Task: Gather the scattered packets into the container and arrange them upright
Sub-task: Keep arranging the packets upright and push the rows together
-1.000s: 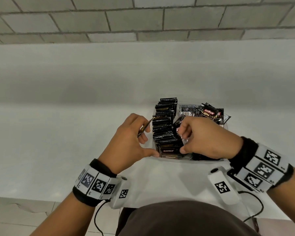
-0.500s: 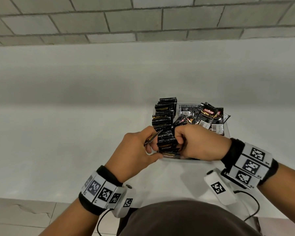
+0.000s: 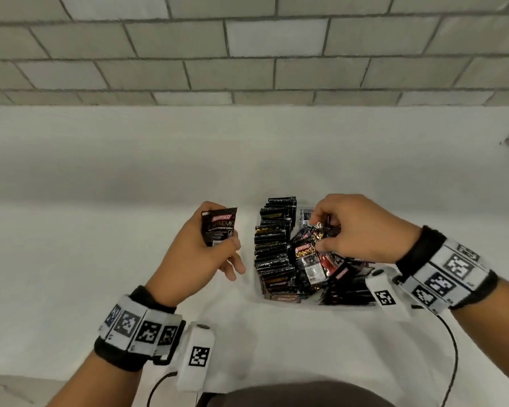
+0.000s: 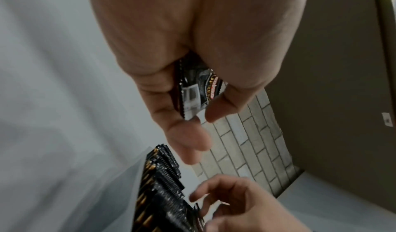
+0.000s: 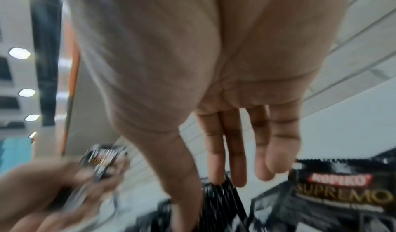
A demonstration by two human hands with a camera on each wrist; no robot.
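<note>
A clear container (image 3: 291, 301) on the white counter holds a row of black coffee packets standing upright (image 3: 272, 251) along its left side, also seen in the left wrist view (image 4: 163, 185). Loose packets (image 3: 335, 277) lie jumbled in its right part. My left hand (image 3: 206, 251) is just left of the container and grips a black packet (image 3: 219, 227) with its printed face up; this packet (image 4: 193, 90) sits between thumb and fingers. My right hand (image 3: 347, 227) hovers over the jumble and pinches a few loose packets (image 3: 315, 242) between thumb and fingertips (image 5: 220, 171).
The white counter (image 3: 130, 259) stretches left and back to a grey tiled wall (image 3: 247, 54). Its near edge runs just in front of my body. A cable (image 3: 453, 348) hangs from the right wrist camera.
My left hand has drawn away to the left of the row, its packet now turned face up. My right hand has left the row's near end and lifted loose packets from the right side.
</note>
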